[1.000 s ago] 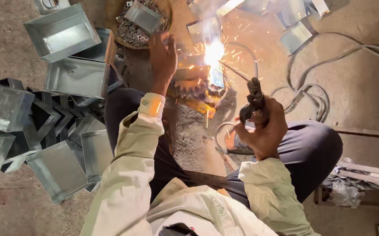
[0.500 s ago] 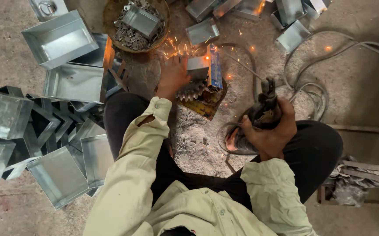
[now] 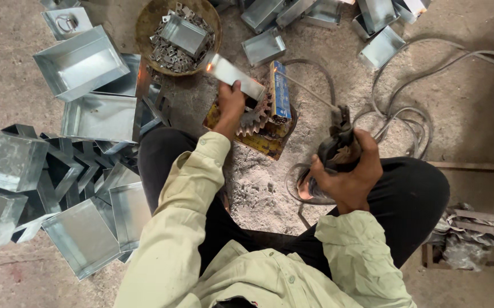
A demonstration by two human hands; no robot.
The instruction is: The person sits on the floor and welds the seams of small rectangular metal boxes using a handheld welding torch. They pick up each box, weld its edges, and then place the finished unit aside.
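My left hand grips a small grey sheet-metal box, lifted and tilted, with a glowing orange spot at its far left corner. My right hand is closed around a dark welding electrode holder whose thin rod points up-left toward a blue block. Between the hands sits a rusty toothed gear on a yellow plate on the ground.
Several open sheet-metal boxes are piled on the left and scattered along the top. A round pan holds small metal pieces and a box. Grey cables loop at the right. My dark-trousered knees flank the gear.
The arc and sparks have stopped. My left hand has lifted the welded box off the gear and swung it left. My right hand has drawn the holder back.
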